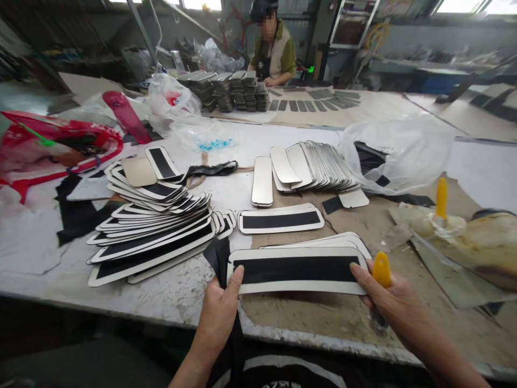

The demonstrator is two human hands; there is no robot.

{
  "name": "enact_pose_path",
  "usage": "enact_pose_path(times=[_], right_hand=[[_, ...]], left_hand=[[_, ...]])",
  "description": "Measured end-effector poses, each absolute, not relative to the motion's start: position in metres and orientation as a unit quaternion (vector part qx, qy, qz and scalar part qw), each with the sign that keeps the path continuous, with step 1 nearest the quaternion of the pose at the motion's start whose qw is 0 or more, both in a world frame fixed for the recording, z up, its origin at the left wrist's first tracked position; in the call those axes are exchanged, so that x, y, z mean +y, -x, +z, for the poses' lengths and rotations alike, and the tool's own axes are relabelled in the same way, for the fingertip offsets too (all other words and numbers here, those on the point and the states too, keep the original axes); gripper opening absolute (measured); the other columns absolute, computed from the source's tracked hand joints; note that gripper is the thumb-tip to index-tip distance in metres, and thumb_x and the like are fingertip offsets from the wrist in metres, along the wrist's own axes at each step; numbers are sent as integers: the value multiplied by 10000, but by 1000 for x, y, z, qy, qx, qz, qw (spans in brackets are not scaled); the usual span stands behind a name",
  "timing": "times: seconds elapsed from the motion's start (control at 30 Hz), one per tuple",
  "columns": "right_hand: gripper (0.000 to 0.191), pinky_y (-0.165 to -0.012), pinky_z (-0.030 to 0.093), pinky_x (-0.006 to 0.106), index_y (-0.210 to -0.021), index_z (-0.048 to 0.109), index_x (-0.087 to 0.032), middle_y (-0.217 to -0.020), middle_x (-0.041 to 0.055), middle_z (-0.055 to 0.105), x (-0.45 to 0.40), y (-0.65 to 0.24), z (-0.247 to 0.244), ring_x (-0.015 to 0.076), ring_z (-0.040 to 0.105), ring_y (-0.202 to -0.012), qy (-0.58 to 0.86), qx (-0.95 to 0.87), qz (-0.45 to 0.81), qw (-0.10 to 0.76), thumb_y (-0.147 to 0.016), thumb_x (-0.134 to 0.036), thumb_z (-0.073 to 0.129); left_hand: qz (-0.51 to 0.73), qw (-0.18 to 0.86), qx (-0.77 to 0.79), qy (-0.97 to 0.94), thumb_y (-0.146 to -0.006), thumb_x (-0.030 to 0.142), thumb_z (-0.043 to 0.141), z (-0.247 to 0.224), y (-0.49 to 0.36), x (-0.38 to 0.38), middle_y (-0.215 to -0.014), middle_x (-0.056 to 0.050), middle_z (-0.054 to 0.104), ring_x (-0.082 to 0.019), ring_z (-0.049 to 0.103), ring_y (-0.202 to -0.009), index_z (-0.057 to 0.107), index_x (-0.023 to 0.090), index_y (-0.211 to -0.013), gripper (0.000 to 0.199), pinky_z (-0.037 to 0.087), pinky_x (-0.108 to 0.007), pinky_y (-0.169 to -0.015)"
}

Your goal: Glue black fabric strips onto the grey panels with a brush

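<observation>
A long white panel with a black strip along its middle (pixel 297 270) is held level near the table's front edge. My left hand (pixel 221 302) grips its left end, thumb on top, with a loose black strip (pixel 219 257) hanging beside and below that hand. At the right end my right hand (pixel 385 293) pinches the panel, and a yellow handle (pixel 382 269) sticks up from the same hand. Just behind lie similar panels, one with a black strip (pixel 280 219) lying apart. A fanned pile of black-striped panels (pixel 151 237) rests to the left.
Plain white panels (pixel 319 167) lie fanned at the back centre-right, beside a clear plastic bag (pixel 407 153). On the right, a yellow-handled brush (pixel 441 199) stands by a stained container (pixel 480 248). A red bag (pixel 52 148) lies left. A person (pixel 274 48) works across the table.
</observation>
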State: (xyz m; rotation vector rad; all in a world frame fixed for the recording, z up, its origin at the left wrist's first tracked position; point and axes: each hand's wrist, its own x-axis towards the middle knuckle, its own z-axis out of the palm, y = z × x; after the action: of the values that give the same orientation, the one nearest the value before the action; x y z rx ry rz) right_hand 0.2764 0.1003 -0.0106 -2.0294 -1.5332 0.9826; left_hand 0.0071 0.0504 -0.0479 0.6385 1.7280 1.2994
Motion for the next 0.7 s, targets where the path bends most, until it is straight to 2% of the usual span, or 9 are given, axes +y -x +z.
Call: enact_pose_path(times=[0.17, 0.33, 0.43, 0.5, 0.7], right_hand=[[497, -412, 346, 262, -478, 431, -228, -396, -10, 444, 100, -275, -9, 127, 421, -377, 707, -565, 359, 229, -692, -673, 484], [472, -417, 344, 251, -517, 437, -220, -425, -24, 436, 99, -276, -9, 120, 414, -400, 690, -554, 392, 252, -715, -643, 505], [453, -439, 342, 236, -558, 445, -205, -459, -34, 431, 96, -280, -13, 111, 415, -435, 667, -543, 438, 262, -758, -606, 513], [430, -447, 324, 223, -595, 448, -196, -478, -42, 423, 94, -282, -15, 98, 400, -450, 648, -534, 467, 277, -792, -571, 521], [417, -406, 211, 200, -678, 406, -196, -491, -81, 334, 95, -279, -13, 63, 268, -421, 565, -444, 596, 358, -794, -569, 552]], left_hand=[[508, 455, 682, -263, -688, 495, 675, -51, -3, 50, -700, -55, 675, -255, 633, -770, 667, 121, -898, 430, 492, -305, -692], [522, 477, 669, -228, -649, 472, 721, -46, -4, 52, -552, 12, 569, -147, 508, -525, 610, 161, -664, 330, 420, -234, -518], [530, 500, 656, -198, -612, 460, 755, -40, -6, 53, -477, 47, 470, -96, 403, -459, 503, 176, -524, 389, 357, -197, -451], [528, 503, 661, -180, -574, 453, 783, -38, -6, 53, -469, 50, 455, -83, 388, -459, 465, 171, -486, 433, 338, -180, -437], [515, 583, 617, -118, -525, 415, 819, -38, -3, 56, -495, 55, 472, -96, 416, -459, 546, 164, -612, 381, 360, -196, -439]])
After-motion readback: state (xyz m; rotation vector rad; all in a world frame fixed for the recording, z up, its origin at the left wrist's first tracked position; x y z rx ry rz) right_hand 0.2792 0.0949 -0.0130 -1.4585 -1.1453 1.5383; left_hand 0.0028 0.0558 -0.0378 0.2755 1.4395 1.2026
